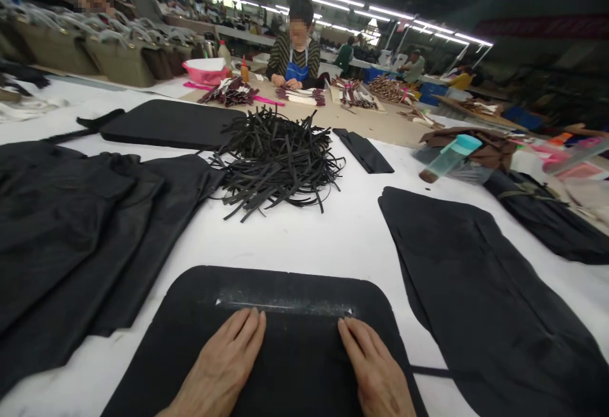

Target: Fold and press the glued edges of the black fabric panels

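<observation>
A black panel [285, 353] with rounded far corners lies flat in front of me. Near its far edge runs a shiny strip [280, 306] with a small white mark at each end. My left hand [223, 357] rests on the panel, fingers stretched out just below the strip's left part. On the other side, my right hand [373, 363] lies flat, its fingertips close to the right white mark. Neither hand appears to grip anything. Beyond the panel sits a loose heap of thin black strips [280, 157].
Stacked black pieces [124, 214] lie left, more black panels [457, 258] right. A thick black slab [171, 124] lies behind. A teal-capped bottle [450, 158] lies tilted at the right. Across the table a person [295, 55] works beside a pink basin [206, 71].
</observation>
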The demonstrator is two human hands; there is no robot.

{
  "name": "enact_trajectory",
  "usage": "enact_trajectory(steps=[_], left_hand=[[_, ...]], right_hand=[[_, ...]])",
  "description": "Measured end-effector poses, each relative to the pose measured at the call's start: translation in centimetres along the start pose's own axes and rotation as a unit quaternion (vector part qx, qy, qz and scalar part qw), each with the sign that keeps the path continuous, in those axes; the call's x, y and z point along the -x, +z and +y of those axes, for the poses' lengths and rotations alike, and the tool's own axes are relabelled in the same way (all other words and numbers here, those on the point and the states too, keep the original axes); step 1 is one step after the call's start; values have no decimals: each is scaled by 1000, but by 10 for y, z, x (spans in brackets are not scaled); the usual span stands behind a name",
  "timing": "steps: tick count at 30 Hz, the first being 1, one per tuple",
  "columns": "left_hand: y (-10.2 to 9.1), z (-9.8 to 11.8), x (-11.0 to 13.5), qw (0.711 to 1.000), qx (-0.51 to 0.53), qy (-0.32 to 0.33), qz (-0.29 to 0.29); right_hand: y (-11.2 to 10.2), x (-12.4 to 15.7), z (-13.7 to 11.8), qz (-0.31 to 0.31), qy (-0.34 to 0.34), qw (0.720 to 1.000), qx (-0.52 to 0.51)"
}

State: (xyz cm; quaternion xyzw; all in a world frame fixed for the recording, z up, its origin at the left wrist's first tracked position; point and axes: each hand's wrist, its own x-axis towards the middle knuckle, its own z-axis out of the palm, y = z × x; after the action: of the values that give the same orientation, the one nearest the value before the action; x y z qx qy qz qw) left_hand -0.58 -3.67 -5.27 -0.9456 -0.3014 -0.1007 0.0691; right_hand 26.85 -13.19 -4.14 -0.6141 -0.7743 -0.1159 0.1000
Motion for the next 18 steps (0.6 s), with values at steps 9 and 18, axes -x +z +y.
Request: enact_trajectory(steps=[9, 18], left_hand=[[-28, -43, 36, 996, -35, -65, 52], [-32, -62, 48, 990, 23, -115, 79]], right_hand=[[30, 22, 25, -20, -81, 994, 70], [-8, 0, 4, -61, -14, 998, 31]])
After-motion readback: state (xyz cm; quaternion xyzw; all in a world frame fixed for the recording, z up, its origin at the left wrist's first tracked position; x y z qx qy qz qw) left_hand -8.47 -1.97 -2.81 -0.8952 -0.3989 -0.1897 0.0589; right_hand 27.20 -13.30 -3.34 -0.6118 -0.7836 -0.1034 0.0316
